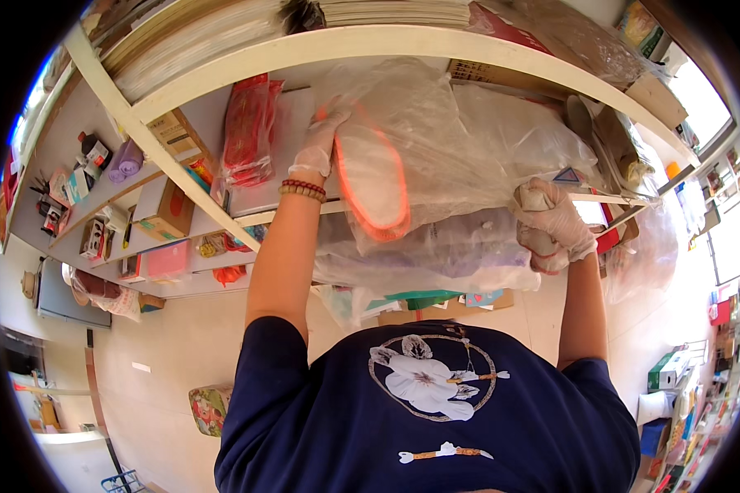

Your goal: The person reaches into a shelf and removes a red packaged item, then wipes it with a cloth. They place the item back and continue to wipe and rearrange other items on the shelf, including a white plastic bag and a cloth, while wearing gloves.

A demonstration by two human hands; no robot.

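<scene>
Head view: an orange-rimmed, pale sole-shaped piece (372,177) slants at the middle of the shelving, against a large sheet of clear plastic (436,123). At its upper left edge is the gloved left hand (325,140); its fingertips are partly obscured, so I cannot tell whether they grip the piece. Well to the right, the gloved right hand (559,215) has its fingers curled around a greyish bundle (538,242). Another plastic-wrapped stack (436,251) sits just below the piece. Left of the left hand lies a red package in clear wrap (249,131). Farther left are a cardboard box (164,207) and a purple roll (126,161).
</scene>
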